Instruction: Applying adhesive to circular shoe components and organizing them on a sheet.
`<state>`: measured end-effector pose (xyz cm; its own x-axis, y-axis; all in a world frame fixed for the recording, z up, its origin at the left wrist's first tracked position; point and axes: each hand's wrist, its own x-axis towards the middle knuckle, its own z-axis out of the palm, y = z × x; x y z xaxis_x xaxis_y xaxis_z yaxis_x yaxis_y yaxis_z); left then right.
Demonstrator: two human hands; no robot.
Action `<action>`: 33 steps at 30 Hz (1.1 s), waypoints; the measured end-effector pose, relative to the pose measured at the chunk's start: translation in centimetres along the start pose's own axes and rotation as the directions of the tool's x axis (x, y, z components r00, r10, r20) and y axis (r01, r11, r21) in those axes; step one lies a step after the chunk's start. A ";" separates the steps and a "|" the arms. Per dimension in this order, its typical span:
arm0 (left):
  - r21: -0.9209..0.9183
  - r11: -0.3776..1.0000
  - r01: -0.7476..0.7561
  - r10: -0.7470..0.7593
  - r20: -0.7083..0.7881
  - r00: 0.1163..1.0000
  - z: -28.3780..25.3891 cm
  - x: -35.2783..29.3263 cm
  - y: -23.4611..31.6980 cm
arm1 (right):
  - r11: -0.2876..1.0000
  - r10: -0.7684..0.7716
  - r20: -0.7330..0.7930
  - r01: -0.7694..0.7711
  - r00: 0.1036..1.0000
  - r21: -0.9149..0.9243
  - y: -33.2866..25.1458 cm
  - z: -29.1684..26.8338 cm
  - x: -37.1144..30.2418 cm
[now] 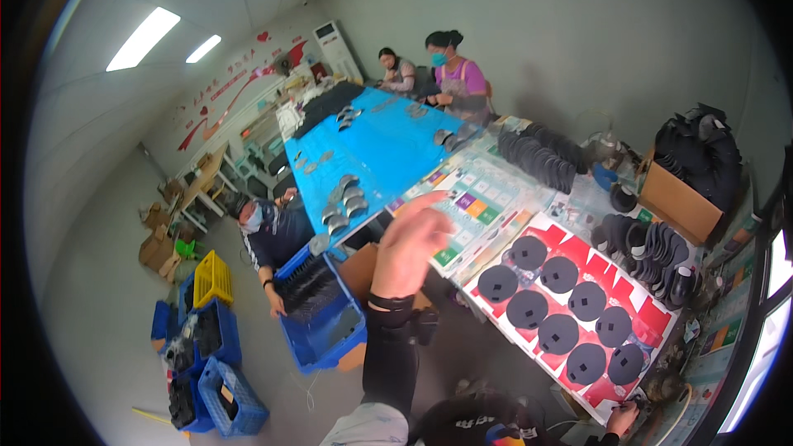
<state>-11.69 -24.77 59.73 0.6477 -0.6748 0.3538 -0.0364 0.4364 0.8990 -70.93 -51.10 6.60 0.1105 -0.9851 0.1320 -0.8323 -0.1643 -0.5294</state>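
My left hand [409, 248] is raised over the near table edge, somewhat blurred, its fingers loosely bent and apart with nothing visible in them. A dark sleeve and wristband cover that arm. At the near right corner of a red and white board [652, 314], my right hand [624, 419] has its fingers closed at a small dark thing I cannot make out. Several round dark grey discs [587, 301] lie flat in rows on the board, most with a small black square mark near the middle.
Stacks of dark curved pads [537, 157] line the table's far side, beside a cardboard box [677, 202] heaped with black pieces. Grey curved pieces [351, 198] lie on a blue table cover [396, 149]. Co-workers sit around it; one reaches into a blue crate [322, 355] at left.
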 end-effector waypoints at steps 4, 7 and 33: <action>-0.062 0.942 0.329 -0.162 0.777 0.608 13.2 -2.2 7.0 | 0.998 0.037 0.004 -0.037 0.999 0.060 -2.0 -0.9 1.7; -0.079 0.979 0.190 -0.008 0.908 0.420 15.0 -4.5 8.0 | 0.997 0.015 0.091 -0.021 0.996 0.070 -10.3 -2.8 2.7; -0.486 0.865 -0.128 -0.080 -0.384 0.920 -16.1 -1.6 2.8 | 0.561 -0.828 0.360 0.613 0.430 0.557 -55.0 -16.5 -4.8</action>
<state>-0.58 -12.86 57.50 0.8910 -0.4269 0.1546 0.2554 0.7527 0.6069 -34.63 -36.52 48.87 0.9321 -0.3066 0.1930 -0.0969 -0.7244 -0.6826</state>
